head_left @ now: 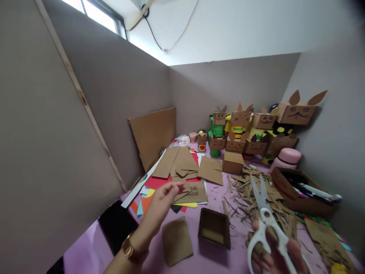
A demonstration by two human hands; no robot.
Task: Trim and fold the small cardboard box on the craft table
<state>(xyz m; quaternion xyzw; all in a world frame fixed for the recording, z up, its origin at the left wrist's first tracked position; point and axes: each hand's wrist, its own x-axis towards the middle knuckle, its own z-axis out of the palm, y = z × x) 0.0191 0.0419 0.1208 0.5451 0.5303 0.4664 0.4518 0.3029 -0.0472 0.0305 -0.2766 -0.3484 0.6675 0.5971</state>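
Observation:
My left hand (161,207) reaches out over the purple table, fingers pinched near a stack of cardboard pieces (182,167) and coloured paper (148,198); whether it touches any piece I cannot tell. A gold bracelet sits on that wrist. My right hand (273,255) at the lower right holds white-handled scissors (265,224), blades parted and pointing away from me. Between the hands lie an open cardboard box (214,227) and a flat cardboard piece (176,239).
A heap of cardboard strips (256,190) lies right of centre. Cardboard animal-face boxes (251,129) stand at the back, with a pink bottle (285,158). A box of markers (308,190) sits right. A cardboard sheet (152,133) leans on the left partition.

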